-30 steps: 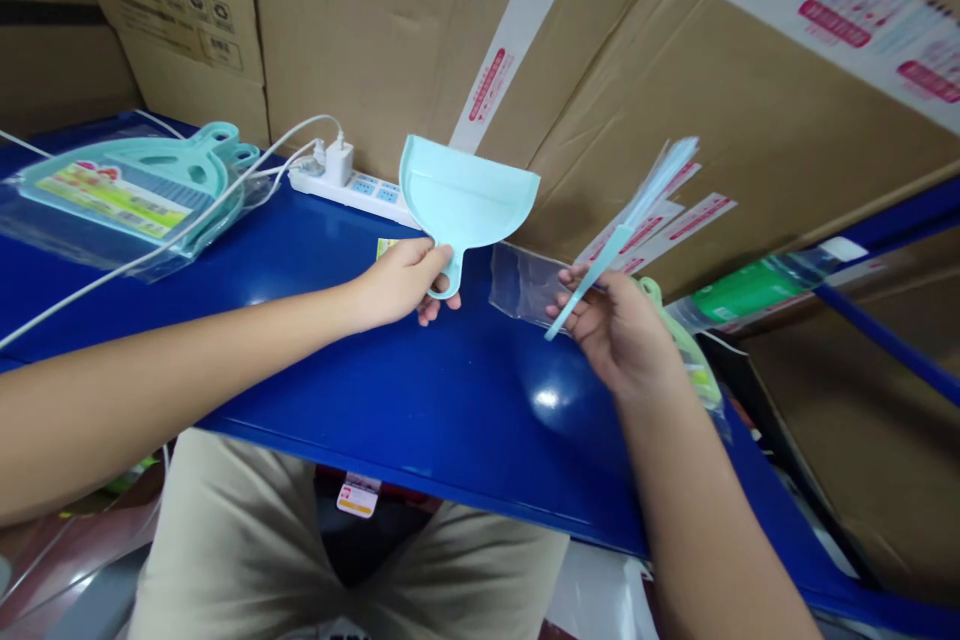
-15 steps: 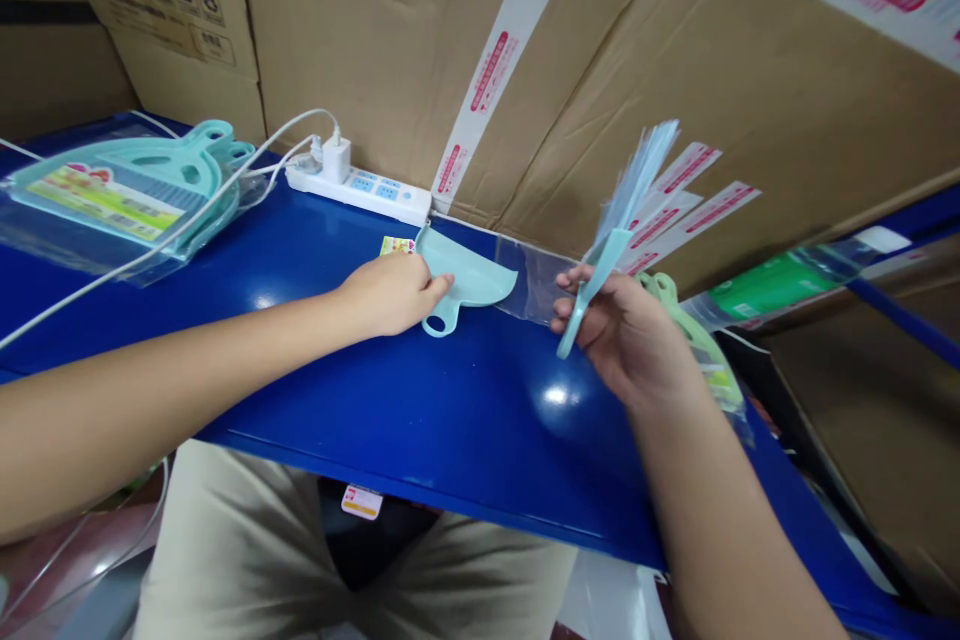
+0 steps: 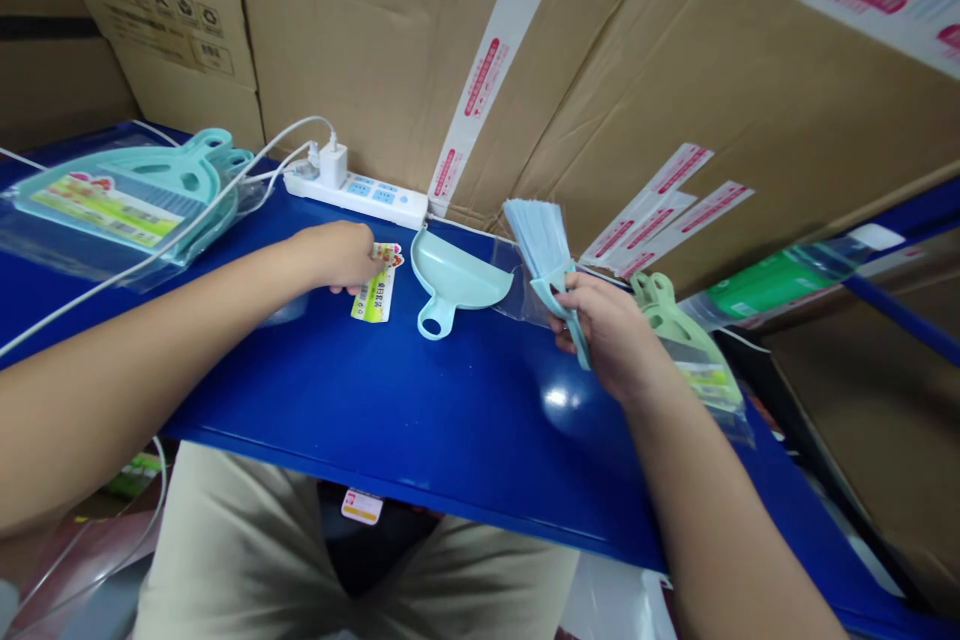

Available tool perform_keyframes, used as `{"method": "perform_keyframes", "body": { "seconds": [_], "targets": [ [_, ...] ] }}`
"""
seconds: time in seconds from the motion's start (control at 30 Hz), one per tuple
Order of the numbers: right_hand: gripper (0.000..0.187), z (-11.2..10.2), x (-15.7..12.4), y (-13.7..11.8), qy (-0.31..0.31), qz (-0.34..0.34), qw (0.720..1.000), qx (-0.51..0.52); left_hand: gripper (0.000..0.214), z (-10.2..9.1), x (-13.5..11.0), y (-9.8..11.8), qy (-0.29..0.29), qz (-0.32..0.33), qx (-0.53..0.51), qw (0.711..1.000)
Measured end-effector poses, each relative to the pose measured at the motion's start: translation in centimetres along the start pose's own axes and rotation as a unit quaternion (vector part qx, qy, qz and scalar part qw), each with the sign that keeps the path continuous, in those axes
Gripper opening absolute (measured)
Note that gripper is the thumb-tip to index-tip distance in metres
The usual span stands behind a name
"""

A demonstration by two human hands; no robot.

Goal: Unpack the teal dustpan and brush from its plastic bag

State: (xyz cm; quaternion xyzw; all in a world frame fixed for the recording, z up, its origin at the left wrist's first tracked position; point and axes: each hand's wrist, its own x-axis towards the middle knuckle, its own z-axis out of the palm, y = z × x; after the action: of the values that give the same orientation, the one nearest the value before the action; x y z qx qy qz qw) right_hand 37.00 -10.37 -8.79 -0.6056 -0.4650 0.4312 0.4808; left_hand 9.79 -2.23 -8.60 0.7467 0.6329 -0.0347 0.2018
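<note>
My left hand [image 3: 337,255] is closed, with thumb and fingers pinching a printed label card [image 3: 373,295] in yellow-green, white and red. My right hand [image 3: 600,320] is wrapped round the handle of a light-blue hand brush [image 3: 544,245], whose bristles point up and to the left. Between the two hands a light-blue dustpan [image 3: 457,272] lies on the blue table [image 3: 420,420], its ring handle toward me. Clear plastic film [image 3: 527,300] lies behind and to the right of the dustpan.
Wrapped blue dustpan sets [image 3: 127,185] lie at the left under a white cable. A power strip [image 3: 375,195] stands against the cardboard box [image 3: 375,40]. To the right are wrapped green dustpan sets [image 3: 697,350] and a green-labelled roll or bottle [image 3: 772,282].
My left hand has let go of the dustpan, moved left and taken hold of the label card. The brush in my right hand has tipped left and come lower.
</note>
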Motion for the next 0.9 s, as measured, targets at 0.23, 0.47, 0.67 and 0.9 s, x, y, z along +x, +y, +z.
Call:
{"method": "perform_keyframes", "body": {
  "seconds": [0.23,0.47,0.67,0.9],
  "targets": [
    [0.020,-0.1,0.0,0.2,0.087,-0.045,0.992,-0.079,0.042,-0.3,-0.5,-0.1,0.178,0.094,-0.035,0.979],
    [0.028,0.1,0.3,0.9,0.043,-0.094,0.993,0.049,0.032,2.0,-2.2,1.9,0.218,0.234,-0.087,0.943],
    [0.059,1.5,-1.3,1.1,-0.054,-0.071,0.974,0.208,0.031,3.9,-2.6,2.4,0.270,0.346,-0.111,0.892],
    [0.042,1.7,-0.7,2.1,-0.011,-0.126,0.980,0.157,0.027,4.5,-3.2,3.1,0.237,0.359,-0.167,0.888]
  ]
}}
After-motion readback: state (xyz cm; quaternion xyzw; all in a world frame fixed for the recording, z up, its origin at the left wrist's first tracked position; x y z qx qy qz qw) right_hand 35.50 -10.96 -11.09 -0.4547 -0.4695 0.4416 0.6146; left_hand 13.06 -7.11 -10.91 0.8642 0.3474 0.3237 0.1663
